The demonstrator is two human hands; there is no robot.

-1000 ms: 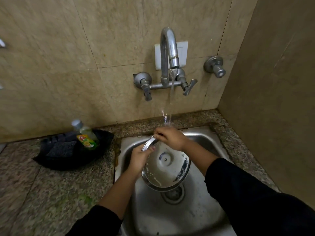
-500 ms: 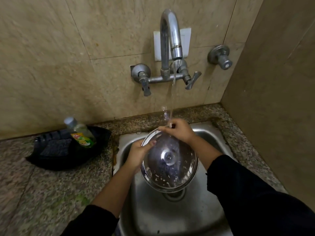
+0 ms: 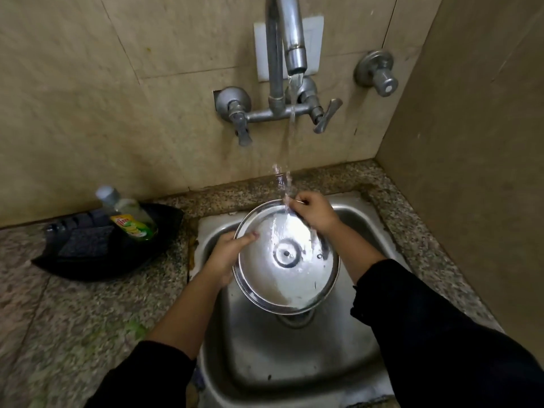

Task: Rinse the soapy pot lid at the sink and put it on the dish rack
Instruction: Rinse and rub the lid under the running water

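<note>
A round steel pot lid [image 3: 287, 257] is held over the steel sink [image 3: 294, 357], its inner side facing up and wet. My left hand [image 3: 228, 254] grips its left rim, thumb on top. At the far rim, my right hand [image 3: 312, 213] pinches the edge where the water stream from the tap [image 3: 287, 36] lands. Water spreads across the lid's surface. No dish rack is in view.
A black tray [image 3: 117, 254] on the granite counter at the left holds a dish soap bottle [image 3: 129, 216] and a dark scrub pad [image 3: 85, 245]. A wall valve [image 3: 379, 73] sits right of the tap. The right wall stands close beside the sink.
The lid has tilted flatter under the stream and most of the soap suds have washed off. Both hands keep their grip on the rim; the view has come closer.
</note>
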